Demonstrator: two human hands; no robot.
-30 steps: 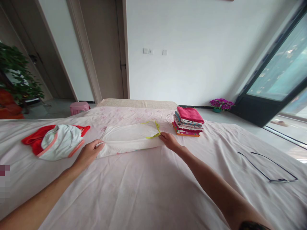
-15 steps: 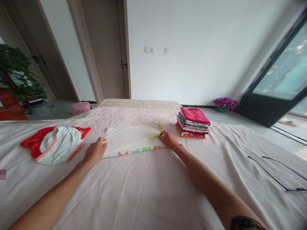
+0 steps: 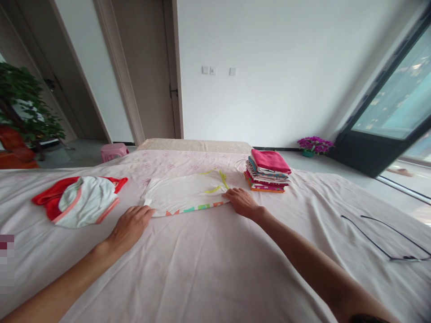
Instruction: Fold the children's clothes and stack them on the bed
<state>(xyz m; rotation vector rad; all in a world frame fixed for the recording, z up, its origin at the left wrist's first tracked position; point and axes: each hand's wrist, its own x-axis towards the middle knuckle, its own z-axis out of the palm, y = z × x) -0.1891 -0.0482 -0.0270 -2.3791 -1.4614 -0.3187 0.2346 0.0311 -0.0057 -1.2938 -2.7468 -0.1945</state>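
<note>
A white shirt with yellow trim lies folded in a flat strip on the bed, its near edge showing a coloured print. At its near left corner my left hand has its fingers closed over the cloth, thumb hidden. My right hand holds the near right corner, fingers bent over the edge beside the yellow trim. Just beyond the right hand stands a stack of folded clothes, a pink piece on top. Left of the shirt lies a crumpled pale garment with coral edging, over a red garment.
A pale pink sheet covers the bed. Black-framed glasses lie on it at the right. Beyond the bed are a pink stool, a leafy plant, purple flowers in a green pot and a door.
The shirt's raised near part has been laid down, bringing the coloured print into view. Both hands have shifted toward me, down to the near corners. The stack and crumpled garments stay put.
</note>
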